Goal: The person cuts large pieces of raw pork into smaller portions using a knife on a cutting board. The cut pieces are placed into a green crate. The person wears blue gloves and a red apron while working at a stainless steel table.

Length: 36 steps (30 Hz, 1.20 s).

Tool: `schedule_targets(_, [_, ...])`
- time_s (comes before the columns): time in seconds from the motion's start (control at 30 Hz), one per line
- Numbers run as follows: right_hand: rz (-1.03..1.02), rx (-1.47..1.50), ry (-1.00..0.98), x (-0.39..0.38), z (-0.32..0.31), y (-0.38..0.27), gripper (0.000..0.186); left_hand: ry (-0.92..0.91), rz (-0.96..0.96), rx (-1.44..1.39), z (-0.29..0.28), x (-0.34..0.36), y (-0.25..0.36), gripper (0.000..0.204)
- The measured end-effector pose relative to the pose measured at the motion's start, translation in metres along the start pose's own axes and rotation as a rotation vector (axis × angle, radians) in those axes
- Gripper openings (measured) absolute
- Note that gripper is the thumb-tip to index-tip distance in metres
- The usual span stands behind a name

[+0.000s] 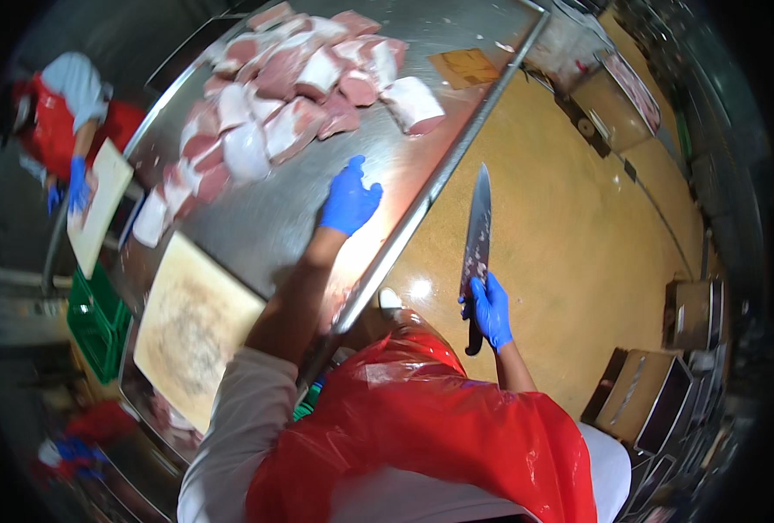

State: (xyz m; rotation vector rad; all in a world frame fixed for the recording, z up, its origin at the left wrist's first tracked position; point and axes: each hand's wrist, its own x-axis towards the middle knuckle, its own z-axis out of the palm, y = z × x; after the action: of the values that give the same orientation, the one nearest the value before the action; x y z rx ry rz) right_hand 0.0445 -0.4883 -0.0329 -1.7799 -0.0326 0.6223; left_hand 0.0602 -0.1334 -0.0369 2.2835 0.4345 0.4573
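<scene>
In a blue glove, my left hand (pixel 351 197) reaches out over the metal table (pixel 286 196), fingers apart and nothing in them. Beyond it lies a heap of raw meat pieces (pixel 293 74), pink with white fat. One single meat piece (pixel 413 105) sits at the heap's right end, the nearest one to that hand's fingertips. My right hand (pixel 490 309), also gloved in blue, grips the dark handle of a long knife (pixel 479 218). The blade points up and away, held over the floor beside the table, with small bits stuck to its lower part.
A stained cutting board (pixel 190 327) lies at the table's near left. A flat brown piece (pixel 465 67) rests near the far right edge. Across the table a co-worker (pixel 64 113) in a red apron has a white board (pixel 101 207). Cardboard boxes (pixel 638 397) stand at right; a green crate (pixel 97 327) is at left.
</scene>
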Motion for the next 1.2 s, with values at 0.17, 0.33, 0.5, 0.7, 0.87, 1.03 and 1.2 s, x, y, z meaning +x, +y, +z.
schedule_targets(0.17, [0.096,0.101,0.263,0.026,-0.024,0.064,0.019,-0.277,0.030,0.340,0.144,0.156,-0.046,0.105])
schedule_targets(0.33, [0.165,0.102,0.455,0.044,-0.040,0.130,0.019,-0.245,-0.578,0.138,0.219,0.306,-0.073,0.133])
schedule_targets(0.5, [0.250,0.225,0.562,0.034,-0.051,0.156,0.020,-0.159,-0.879,0.373,0.257,0.342,-0.041,0.144])
schedule_targets(0.7, [0.208,0.291,0.556,0.047,-0.047,0.152,0.019,-0.247,-0.547,0.357,0.227,0.346,-0.104,0.140])
schedule_targets(0.87, [0.126,0.263,0.328,0.083,-0.050,0.133,0.019,0.013,-0.399,0.112,0.156,0.285,-0.247,0.129])
schedule_targets(1.03, [0.102,0.226,0.306,0.114,-0.059,0.120,0.020,-0.368,-0.391,-0.827,0.116,0.140,-0.116,0.068])
schedule_targets(1.2, [0.040,0.052,0.089,0.143,-0.064,0.071,0.018,-0.151,-0.679,-1.594,-0.007,-0.008,-0.081,0.071])
